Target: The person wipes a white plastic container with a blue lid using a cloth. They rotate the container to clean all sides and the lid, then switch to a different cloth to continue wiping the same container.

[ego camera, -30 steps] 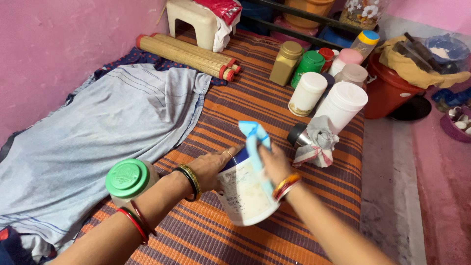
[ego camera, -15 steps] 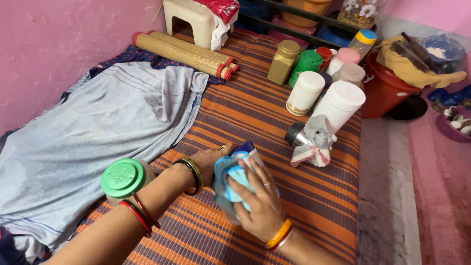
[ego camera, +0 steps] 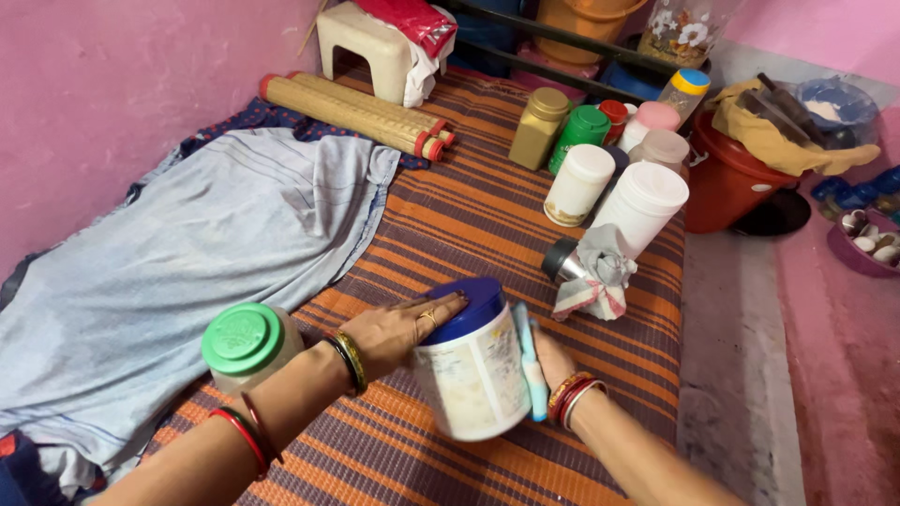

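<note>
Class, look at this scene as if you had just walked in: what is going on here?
A person sitting over a striped mat grips a white jar with a blue lid, tilted. The left hand steadies it near the lid, while the right hand presses a light blue cloth against its side. A green-lidded jar stands by the left forearm; more containers cluster farther off.

Head-worn view, steeply down, close.
</note>
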